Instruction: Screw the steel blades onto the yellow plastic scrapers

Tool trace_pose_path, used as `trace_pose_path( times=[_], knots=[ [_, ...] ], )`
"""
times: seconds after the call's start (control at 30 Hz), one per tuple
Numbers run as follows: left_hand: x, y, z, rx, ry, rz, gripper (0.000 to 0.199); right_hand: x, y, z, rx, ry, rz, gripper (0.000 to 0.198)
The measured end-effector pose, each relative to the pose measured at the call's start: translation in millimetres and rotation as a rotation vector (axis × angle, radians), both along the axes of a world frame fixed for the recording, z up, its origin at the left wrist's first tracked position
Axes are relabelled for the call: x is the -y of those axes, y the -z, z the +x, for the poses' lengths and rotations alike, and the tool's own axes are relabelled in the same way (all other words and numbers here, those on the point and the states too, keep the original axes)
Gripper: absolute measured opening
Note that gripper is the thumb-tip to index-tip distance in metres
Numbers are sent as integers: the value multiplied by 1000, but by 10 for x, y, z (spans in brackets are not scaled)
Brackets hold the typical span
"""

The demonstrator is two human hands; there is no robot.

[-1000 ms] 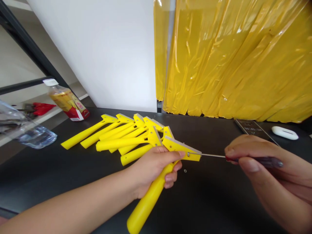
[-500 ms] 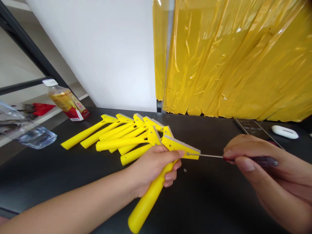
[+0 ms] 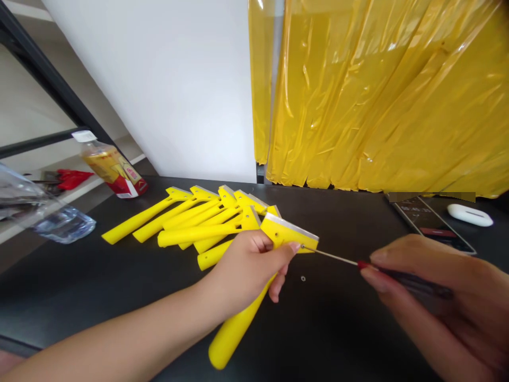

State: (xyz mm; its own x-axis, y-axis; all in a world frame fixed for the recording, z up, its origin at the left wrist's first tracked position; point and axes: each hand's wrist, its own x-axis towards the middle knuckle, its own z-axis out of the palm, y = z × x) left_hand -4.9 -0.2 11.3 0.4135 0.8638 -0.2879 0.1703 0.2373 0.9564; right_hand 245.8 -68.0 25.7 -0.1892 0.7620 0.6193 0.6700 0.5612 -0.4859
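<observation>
My left hand is wrapped round a yellow scraper, its thumb on the head beside a screw. A metal blade edge runs along the top of that head. Between the fingers and thumb of my right hand is a screwdriver with a thin shaft and a dark handle, red at its collar. The tip meets the screw at the right end of the scraper head. On the table below lies a small nut. Several more yellow scrapers lie in an overlapping row left of my left hand.
At the back left stands a drink bottle, with a clear bottle lying nearer. A phone and a white earphone case rest at the right of the black table. Yellow film hangs behind.
The scraper head has tilted, showing more of its blade edge. My right hand has shifted lower and its grip has opened slightly around the screwdriver, uncovering more of the phone.
</observation>
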Motion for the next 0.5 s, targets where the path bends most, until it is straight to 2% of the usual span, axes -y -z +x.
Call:
trace_pose_path(
  times=[0.1, 0.2, 0.33, 0.5],
  knots=[
    [-22, -53, -41, -130, -25, 139, 53, 12, 37, -27, 194, -8, 113, 31],
    [-19, -107, -75, -254, -59, 225, 60, 27, 95, -59, 306, 50, 187, 22],
    [-5, -136, -74, -315, -82, 253, 62, 60, 162, -71, 364, 160, 152, 15],
    [-6, -143, -58, -336, -103, 273, 61, 22, 130, -94, 412, 170, 147, 13]
  ],
)
